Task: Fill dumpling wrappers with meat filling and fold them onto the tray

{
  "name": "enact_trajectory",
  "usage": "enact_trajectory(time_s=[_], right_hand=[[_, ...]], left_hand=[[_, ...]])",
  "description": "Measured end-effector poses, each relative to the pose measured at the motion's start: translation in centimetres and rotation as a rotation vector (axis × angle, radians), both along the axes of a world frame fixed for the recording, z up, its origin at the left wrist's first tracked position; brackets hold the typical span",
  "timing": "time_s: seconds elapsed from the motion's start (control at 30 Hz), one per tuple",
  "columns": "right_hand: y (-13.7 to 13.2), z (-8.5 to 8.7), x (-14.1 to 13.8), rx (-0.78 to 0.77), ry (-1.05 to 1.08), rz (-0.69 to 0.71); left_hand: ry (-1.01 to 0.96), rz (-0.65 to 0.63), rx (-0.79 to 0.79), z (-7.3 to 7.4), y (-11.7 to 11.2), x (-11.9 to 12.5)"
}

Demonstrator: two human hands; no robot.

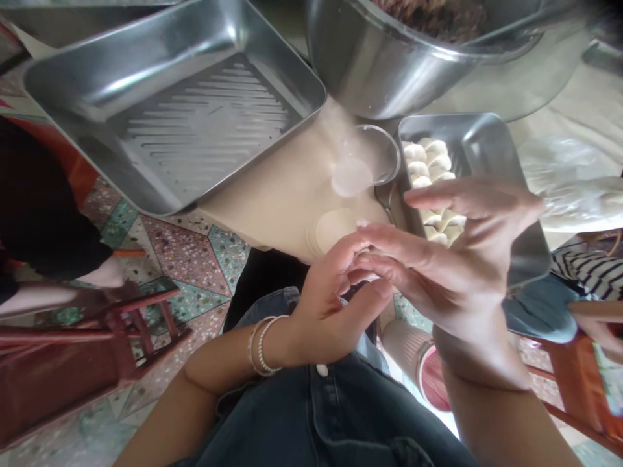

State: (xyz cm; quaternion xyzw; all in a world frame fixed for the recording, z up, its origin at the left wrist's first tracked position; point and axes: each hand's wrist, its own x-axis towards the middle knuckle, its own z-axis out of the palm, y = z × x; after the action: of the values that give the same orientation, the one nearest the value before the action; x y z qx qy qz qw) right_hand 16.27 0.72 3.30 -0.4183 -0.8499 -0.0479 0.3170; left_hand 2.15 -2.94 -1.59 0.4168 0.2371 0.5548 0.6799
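My left hand (335,305), with two bracelets at the wrist, is half curled, its thumb apart from the fingers. My right hand (462,253) meets it with fingers stretched out, their tips touching the left fingers; its uppermost digit reaches out separately. No object shows between the hands, though the contact area is partly hidden. Just beyond the fingertips lie pale round dough wrappers (333,230). Behind my right hand, white folded dumplings (438,159) sit in rows in a small metal tray (516,227). A clear glass bowl (392,155) stands beside that tray, near a whitish disc (351,178).
A large ridged metal tray (209,123) overhangs the table's left edge. At the back stands a big steel pot (360,65) with brown minced filling (433,16). A spoon (386,194) lies by the small tray. Below are a ribbed bin (406,350) and a red stool (63,370); people sit on both sides.
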Motion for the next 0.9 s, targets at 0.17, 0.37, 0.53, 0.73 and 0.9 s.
enact_trajectory(time_s=[0.17, 0.37, 0.53, 0.73, 0.9], right_hand=[[-0.5, -0.1, 0.2, -0.078, 0.061, 0.011], [-0.5, 0.0, 0.4, -0.105, 0.089, 0.085], [0.0, 0.0, 0.3, -0.101, 0.118, 0.149], [0.1, 0.1, 0.1, -0.165, 0.118, 0.185], [-0.2, 0.0, -0.1, -0.184, 0.168, 0.215]], left_hand=[[-0.017, -0.05, -0.088, 0.1, 0.2, -0.3], [0.172, -0.009, -0.08, -0.1, 0.9, -0.5], [0.165, -0.062, -0.087, 0.3, 1.2, -0.9], [0.229, 0.041, 0.091, 0.0, 1.6, -1.1], [0.334, 0.078, 0.187, -0.3, 1.7, -1.1]])
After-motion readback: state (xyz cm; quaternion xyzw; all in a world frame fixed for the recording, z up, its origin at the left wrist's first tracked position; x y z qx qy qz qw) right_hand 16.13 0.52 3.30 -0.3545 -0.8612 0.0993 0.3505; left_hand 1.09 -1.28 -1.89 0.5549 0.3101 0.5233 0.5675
